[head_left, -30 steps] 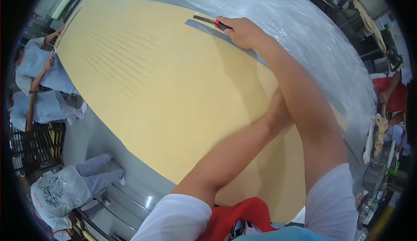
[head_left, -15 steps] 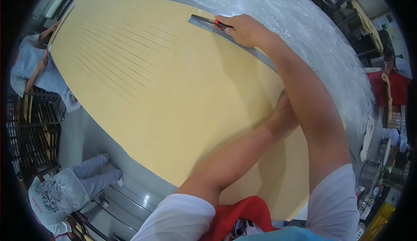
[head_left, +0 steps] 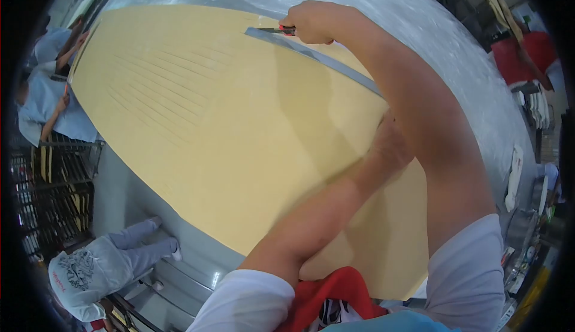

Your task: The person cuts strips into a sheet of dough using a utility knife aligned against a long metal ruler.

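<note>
A large pale-yellow sheet [head_left: 239, 152], which looks like rolled dough, lies across the table with several thin parallel slits in its far left part. Along its upper right edge runs a long metal ruler [head_left: 335, 66]. My right hand [head_left: 314, 22] is closed around a red-and-black utility knife [head_left: 286, 30], its dark blade pointing left just above the ruler's far end. Lower down, my left hand [head_left: 392, 140] rests on the sheet near the ruler's near end. My right forearm crosses over it and hides its fingers.
A shiny, whitish-smeared table surface [head_left: 383, 8] borders the sheet. At the far left end, people in light shirts [head_left: 51, 101] work at the sheet's edge. Another person [head_left: 84, 275] is at lower left, near dark racks [head_left: 51, 197]. Shelves and equipment line the right.
My right hand has shifted left and up with the knife, and its wrist is more raised. The ruler's far end sits further left in view. My left hand has hardly moved.
</note>
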A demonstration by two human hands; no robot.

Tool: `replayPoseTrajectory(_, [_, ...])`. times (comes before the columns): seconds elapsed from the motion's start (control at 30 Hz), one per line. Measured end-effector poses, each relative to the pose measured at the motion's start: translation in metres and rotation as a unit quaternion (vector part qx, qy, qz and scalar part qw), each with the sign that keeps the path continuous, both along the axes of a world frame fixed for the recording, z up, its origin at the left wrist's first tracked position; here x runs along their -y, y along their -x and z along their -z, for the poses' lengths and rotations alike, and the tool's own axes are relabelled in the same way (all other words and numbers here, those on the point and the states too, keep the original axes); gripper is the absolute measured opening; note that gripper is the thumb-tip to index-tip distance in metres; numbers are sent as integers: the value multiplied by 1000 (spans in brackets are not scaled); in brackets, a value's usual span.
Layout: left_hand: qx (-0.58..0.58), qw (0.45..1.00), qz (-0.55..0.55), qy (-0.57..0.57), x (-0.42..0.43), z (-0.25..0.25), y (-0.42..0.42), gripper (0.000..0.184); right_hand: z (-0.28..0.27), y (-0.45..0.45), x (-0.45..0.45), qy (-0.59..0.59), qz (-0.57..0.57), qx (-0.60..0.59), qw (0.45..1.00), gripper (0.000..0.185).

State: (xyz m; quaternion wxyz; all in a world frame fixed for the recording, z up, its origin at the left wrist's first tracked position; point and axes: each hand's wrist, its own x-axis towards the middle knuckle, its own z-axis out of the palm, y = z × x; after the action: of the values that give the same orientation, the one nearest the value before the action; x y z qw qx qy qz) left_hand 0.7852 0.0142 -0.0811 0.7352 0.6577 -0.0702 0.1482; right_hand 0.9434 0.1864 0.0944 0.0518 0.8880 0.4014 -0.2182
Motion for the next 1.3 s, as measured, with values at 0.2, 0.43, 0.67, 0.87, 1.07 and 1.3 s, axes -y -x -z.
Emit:
replayPoseTrajectory(0.2, [51,812,-75,-576,-12,-34,8,35,13,-3,72,26,-24,-3,999,43])
replayPoseTrajectory(0.43, [55,775,-111,-620,-11,-39,12,35,20,21,185,-4,-28,-6,1000,48])
replayPoseTrajectory(0.67, [86,775,-138,-611,-19,-47,16,26,9,57,299,-37,-4,-22,999,51])
replayPoseTrajectory(0.87, [-22,703,-146,-696,9,-69,11,35,20,73,396,-47,2,-11,999,50])
replayPoseTrajectory(1.07, [-228,604,-146,-749,71,-106,-11,72,27,87,482,-19,17,-14,1000,54])
replayPoseTrajectory(1.3, [-349,581,-71,-732,69,-113,-38,78,30,109,577,-29,32,-16,999,58])
